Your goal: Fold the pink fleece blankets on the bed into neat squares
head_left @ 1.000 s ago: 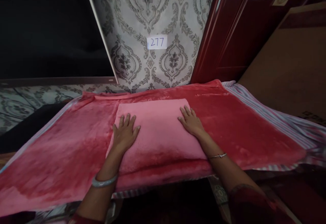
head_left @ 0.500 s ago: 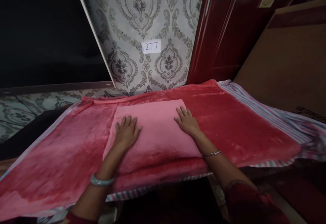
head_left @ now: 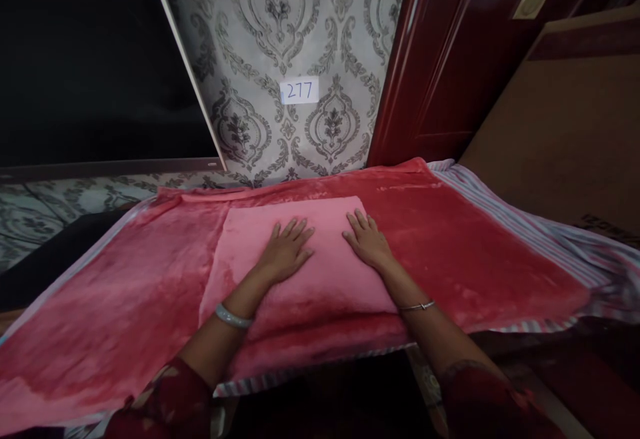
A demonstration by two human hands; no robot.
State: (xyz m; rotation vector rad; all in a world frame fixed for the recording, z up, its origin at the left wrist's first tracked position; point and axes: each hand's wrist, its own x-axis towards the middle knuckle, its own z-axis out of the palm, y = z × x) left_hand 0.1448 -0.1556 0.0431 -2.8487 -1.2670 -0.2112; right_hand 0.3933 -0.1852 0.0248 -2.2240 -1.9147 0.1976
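A folded pink plush bundle (head_left: pixel 325 279), soft like a blanket, lies in the middle of a spread red plush cloth (head_left: pixel 465 246). Resting flat on the bundle's upper middle is my left hand (head_left: pixel 287 252), open with its fingers spread. At the bundle's right edge my right hand (head_left: pixel 369 238) also lies flat and open, fingers apart. Neither hand grips anything. The near side of the bundle shows a darker red fold below the pink top.
A striped cloth (head_left: pixel 540 226) shows at the right, under the red one. Behind stand a dark screen (head_left: pixel 100 72), patterned wallpaper (head_left: pixel 333 46) with a paper marked 277 (head_left: pixel 299 90), a dark red wooden panel (head_left: pixel 440 59) and a cardboard box (head_left: pixel 575 119).
My left hand has slid right across the pink bundle, from its left side towards the middle. My right hand has stayed at the right edge.
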